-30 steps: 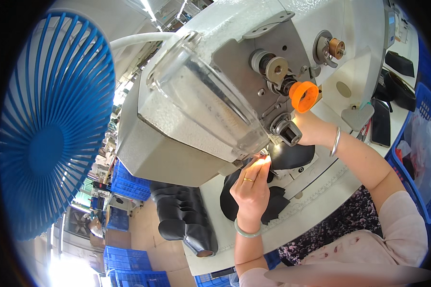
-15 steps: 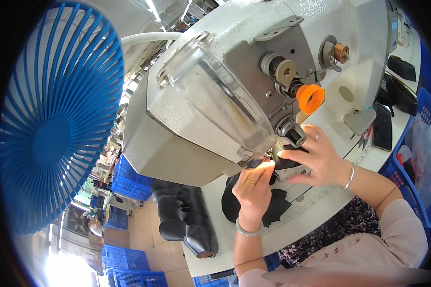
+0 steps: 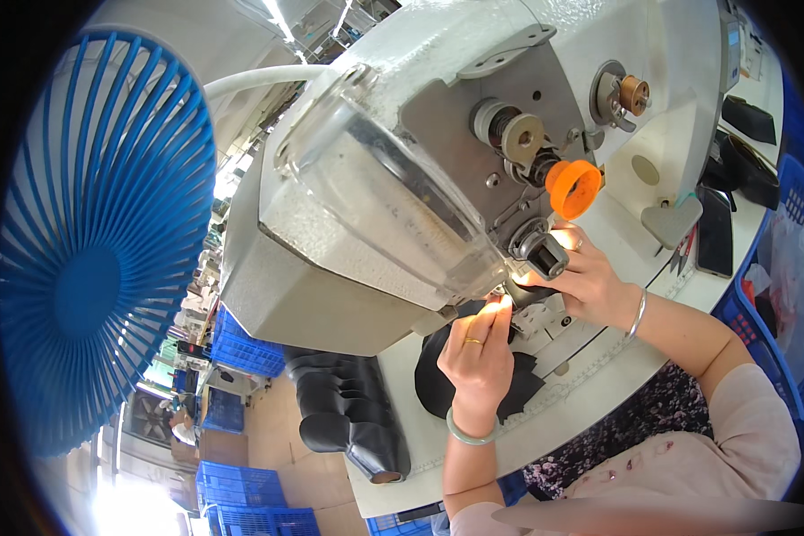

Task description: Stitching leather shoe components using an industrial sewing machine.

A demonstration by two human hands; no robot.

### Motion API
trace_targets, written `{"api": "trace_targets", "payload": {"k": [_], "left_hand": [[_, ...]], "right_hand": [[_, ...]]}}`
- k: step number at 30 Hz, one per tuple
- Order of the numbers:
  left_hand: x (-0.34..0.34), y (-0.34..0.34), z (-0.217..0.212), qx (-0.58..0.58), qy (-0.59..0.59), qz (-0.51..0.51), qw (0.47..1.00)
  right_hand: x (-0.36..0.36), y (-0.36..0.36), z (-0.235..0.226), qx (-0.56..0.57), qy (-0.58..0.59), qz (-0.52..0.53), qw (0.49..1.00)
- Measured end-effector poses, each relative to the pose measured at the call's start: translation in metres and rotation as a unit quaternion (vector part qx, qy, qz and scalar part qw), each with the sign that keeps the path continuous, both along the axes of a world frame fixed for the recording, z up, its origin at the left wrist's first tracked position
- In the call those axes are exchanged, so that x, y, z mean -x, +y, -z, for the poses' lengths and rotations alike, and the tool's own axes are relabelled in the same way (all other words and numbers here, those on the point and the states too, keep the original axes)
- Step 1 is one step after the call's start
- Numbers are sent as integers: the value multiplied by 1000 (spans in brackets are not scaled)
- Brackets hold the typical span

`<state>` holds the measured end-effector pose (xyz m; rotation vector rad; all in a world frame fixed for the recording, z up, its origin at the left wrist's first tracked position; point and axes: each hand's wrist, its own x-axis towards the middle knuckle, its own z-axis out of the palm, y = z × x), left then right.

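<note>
A grey-white sewing machine (image 3: 362, 290) with a clear plastic guard (image 3: 393, 196) fills the middle of the view. Under its lit needle area lies a black leather piece (image 3: 529, 293), mostly hidden by the machine head and my fingers. My left hand (image 3: 478, 357), with a ring and a bangle, pinches the near edge of that piece beside the needle. From the right, my right hand (image 3: 596, 284) grips the piece's other side, fingertips partly behind a machine knob. Another dark flat expanse (image 3: 433, 375) spreads under my left wrist; whether it joins the piece I cannot tell.
A row of black shaped leather parts (image 3: 344, 406) lies along the table's left edge. A large blue fan (image 3: 87, 290) stands at the left. At right are a phone (image 3: 716, 234), red-handled snips (image 3: 682, 253) and a blue basket (image 3: 791, 357) holding plastic bags.
My right hand has drawn its spread fingers together and moved slightly up on the leather, uncovering more of the machine bed. My left hand stays by the needle. The whole view has shifted slightly.
</note>
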<state>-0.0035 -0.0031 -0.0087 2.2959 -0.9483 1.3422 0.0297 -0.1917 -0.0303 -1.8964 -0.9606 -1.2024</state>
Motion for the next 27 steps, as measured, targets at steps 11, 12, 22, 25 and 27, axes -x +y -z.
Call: {"api": "trace_targets", "payload": {"k": [11, 12, 22, 25, 27], "left_hand": [[-3, -2, 1, 31, 7, 23, 999], [-3, -2, 2, 31, 5, 15, 999], [-15, -3, 7, 74, -22, 29, 997], [-17, -2, 8, 80, -12, 24, 996], [-20, 0, 9, 83, -9, 27, 996]], "right_hand": [[-5, 2, 3, -12, -30, 16, 999], [-6, 2, 3, -17, -33, 13, 999], [-25, -1, 4, -28, 11, -43, 999], [-34, -5, 4, -18, 34, -72, 997], [-35, -3, 1, -23, 48, -81, 995]]}}
